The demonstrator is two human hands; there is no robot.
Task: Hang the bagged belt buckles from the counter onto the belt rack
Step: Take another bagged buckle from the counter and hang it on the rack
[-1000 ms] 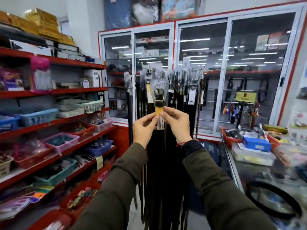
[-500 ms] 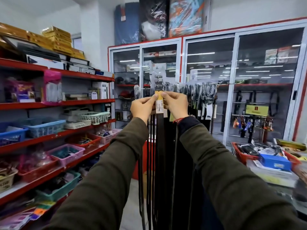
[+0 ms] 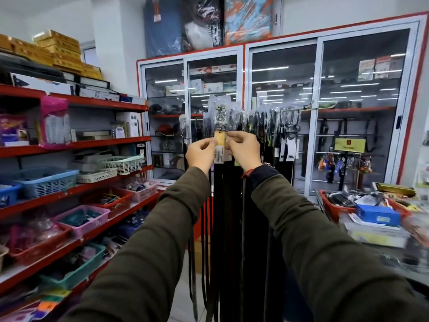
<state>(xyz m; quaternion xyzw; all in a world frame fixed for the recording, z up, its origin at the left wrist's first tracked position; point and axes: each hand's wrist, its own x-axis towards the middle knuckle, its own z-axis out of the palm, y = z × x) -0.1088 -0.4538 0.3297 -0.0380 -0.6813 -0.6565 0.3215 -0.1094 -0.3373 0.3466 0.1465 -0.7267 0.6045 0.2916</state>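
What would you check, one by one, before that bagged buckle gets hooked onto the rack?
1. Both hands on it: left hand and right hand pinch the bagged buckle at its yellow tag: ok.
2. Bag raised to the rack rod: ok.
3. Bag's hanging hole over the rod: cannot tell.
4. Free gap among the hanging belts: cannot tell, crowded.
5. Bag upright: ok.

Small shop, red shelves of basketed goods, glass display cabinets
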